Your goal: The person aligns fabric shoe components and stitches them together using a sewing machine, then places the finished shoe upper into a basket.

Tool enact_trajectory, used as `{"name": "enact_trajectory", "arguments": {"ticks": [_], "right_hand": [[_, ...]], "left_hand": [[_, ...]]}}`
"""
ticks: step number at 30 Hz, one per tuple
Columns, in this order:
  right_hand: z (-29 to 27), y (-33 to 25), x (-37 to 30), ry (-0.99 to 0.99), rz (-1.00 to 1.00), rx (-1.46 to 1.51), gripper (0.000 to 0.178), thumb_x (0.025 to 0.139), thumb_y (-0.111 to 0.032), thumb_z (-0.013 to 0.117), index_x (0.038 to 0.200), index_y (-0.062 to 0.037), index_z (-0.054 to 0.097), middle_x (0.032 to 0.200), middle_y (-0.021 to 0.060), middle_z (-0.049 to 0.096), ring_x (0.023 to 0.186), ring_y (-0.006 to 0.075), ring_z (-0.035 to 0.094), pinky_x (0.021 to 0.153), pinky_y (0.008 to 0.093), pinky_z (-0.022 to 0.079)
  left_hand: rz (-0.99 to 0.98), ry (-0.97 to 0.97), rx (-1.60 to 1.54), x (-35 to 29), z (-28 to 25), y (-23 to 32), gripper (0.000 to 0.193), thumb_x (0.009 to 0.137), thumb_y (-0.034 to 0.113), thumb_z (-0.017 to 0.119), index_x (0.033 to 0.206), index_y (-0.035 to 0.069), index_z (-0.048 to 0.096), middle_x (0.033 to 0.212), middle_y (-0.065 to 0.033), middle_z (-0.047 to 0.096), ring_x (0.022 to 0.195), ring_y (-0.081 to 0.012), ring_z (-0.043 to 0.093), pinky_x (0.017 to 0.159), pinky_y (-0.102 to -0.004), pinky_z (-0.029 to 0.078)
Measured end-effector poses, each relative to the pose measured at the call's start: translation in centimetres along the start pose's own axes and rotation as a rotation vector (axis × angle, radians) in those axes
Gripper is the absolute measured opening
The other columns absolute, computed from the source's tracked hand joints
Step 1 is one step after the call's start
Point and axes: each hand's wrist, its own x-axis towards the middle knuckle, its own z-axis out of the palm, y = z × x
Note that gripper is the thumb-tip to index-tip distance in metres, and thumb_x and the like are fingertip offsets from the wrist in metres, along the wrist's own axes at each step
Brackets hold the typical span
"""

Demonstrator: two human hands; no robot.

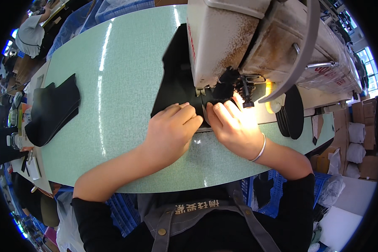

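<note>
A large flat black piece of material (pixel 172 80), leather-like, lies on the table and runs under the head of a sewing machine (pixel 229 38). My left hand (pixel 170 130) is closed on its near edge, with the fingers curled together on top. Close beside it, my right hand (pixel 234 128) pinches the black material just to the right of the presser foot (pixel 200 91). The fingertips of both hands are partly hidden, and the two hands are a small gap apart. Light from the machine's lamp (pixel 274 98) falls on my right hand.
A stack of black cut pieces (pixel 54 107) lies at the table's left edge. Several rounded black pieces (pixel 293 113) stand right of the machine. The pale green table (pixel 126 92) has a curved edge. Blue crates (pixel 124 210) sit below it. Another person (pixel 30 35) is at the far left.
</note>
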Motion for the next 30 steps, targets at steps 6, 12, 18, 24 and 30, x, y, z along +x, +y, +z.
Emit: {"name": "enact_trajectory", "arguments": {"ticks": [6, 12, 18, 24, 30], "right_hand": [[-0.3, 0.3, 0.2, -0.043, -0.003, 0.064, 0.035, 0.076, -0.010, 0.060, 0.106, 0.0084, 0.063, 0.085, 0.0080, 0.048, 0.077, 0.0194, 0.053, 0.080, 0.0374, 0.046], [-0.4, 0.5, 0.5, -0.100, -0.029, 0.049, 0.042, 0.075, -0.011, 0.057, 0.111, 0.0098, 0.061, 0.090, 0.0104, 0.051, 0.079, 0.0196, 0.054, 0.079, 0.0340, 0.045], [0.2, 0.5, 0.5, -0.044, -0.060, -0.052, 0.042, 0.074, -0.010, 0.057, 0.111, 0.0097, 0.062, 0.105, 0.0149, 0.058, 0.084, 0.0197, 0.056, 0.079, 0.0319, 0.045], [-0.2, 0.5, 0.9, -0.056, -0.051, -0.032, 0.043, 0.074, -0.010, 0.058, 0.112, 0.0100, 0.062, 0.103, 0.0156, 0.058, 0.084, 0.0206, 0.057, 0.079, 0.0317, 0.046], [-0.8, 1.3, 1.2, -0.046, 0.030, -0.010, 0.041, 0.072, -0.011, 0.058, 0.111, 0.0011, 0.064, 0.108, 0.0108, 0.063, 0.091, 0.0191, 0.061, 0.077, 0.0320, 0.049]], "left_hand": [[-0.036, 0.025, -0.137, 0.4, 0.2, -1.1, 0.025, 0.063, -0.004, 0.071, 0.086, 0.004, 0.069, 0.081, -0.0058, 0.063, 0.082, -0.0252, 0.067, 0.084, -0.0365, 0.057], [-0.021, 0.026, -0.095, 1.0, 0.3, -1.9, 0.017, 0.068, -0.001, 0.071, 0.084, 0.006, 0.071, 0.080, -0.0038, 0.064, 0.082, -0.0225, 0.065, 0.071, -0.0326, 0.055], [-0.048, 0.050, -0.096, 1.3, 0.4, -2.9, 0.010, 0.073, 0.003, 0.069, 0.080, 0.009, 0.071, 0.080, -0.0012, 0.063, 0.095, -0.0230, 0.068, 0.072, -0.0306, 0.056], [-0.035, 0.053, -0.084, 1.3, 0.6, -2.9, 0.010, 0.073, 0.004, 0.070, 0.081, 0.008, 0.072, 0.080, -0.0018, 0.063, 0.095, -0.0224, 0.068, 0.074, -0.0304, 0.056], [-0.012, 0.135, -0.125, 1.6, 1.0, -3.5, 0.012, 0.071, 0.000, 0.069, 0.080, 0.007, 0.070, 0.078, -0.0023, 0.061, 0.084, -0.0210, 0.065, 0.072, -0.0300, 0.055]]}}
